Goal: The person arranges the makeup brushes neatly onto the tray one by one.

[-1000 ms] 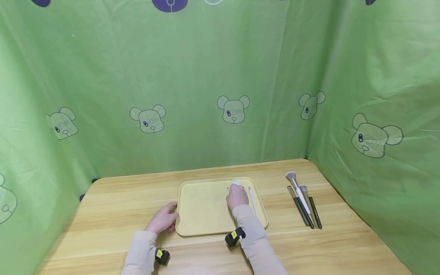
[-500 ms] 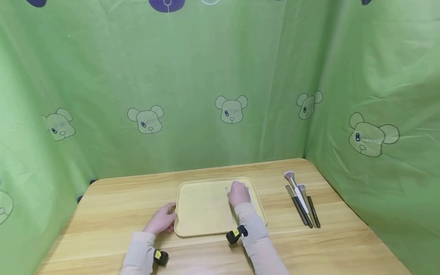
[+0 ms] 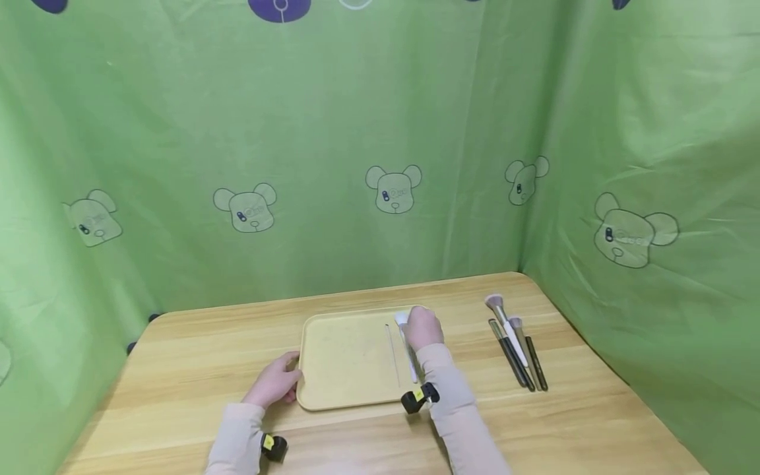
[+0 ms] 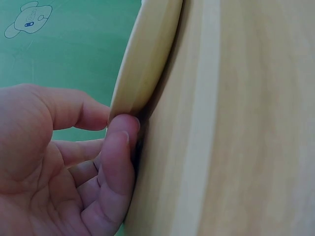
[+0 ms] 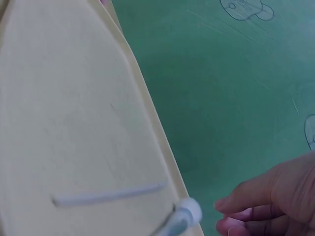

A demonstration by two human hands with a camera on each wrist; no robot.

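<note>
A shallow yellow tray lies on the wooden table. My left hand pinches its left rim, one digit at the top edge and others curled at the underside, as the left wrist view shows. Over the tray's far right part is my right hand. In the right wrist view its fingers are loosely bent, with nothing visible between them. Left of this hand lie a white-headed brush and, beside it, a thin pale stick. The brush's head is close to the fingertips. The tray's right edge is partly covered by hand and sleeve.
Several makeup brushes with dark, white and tan handles lie in a loose bunch on the table, right of the tray. A green curtain with bear faces surrounds the back and sides.
My right hand has moved rightward across the tray, uncovering the brush and the thin stick. A white stick seen earlier right of the hand is now hidden. The left hand stays at the rim.
</note>
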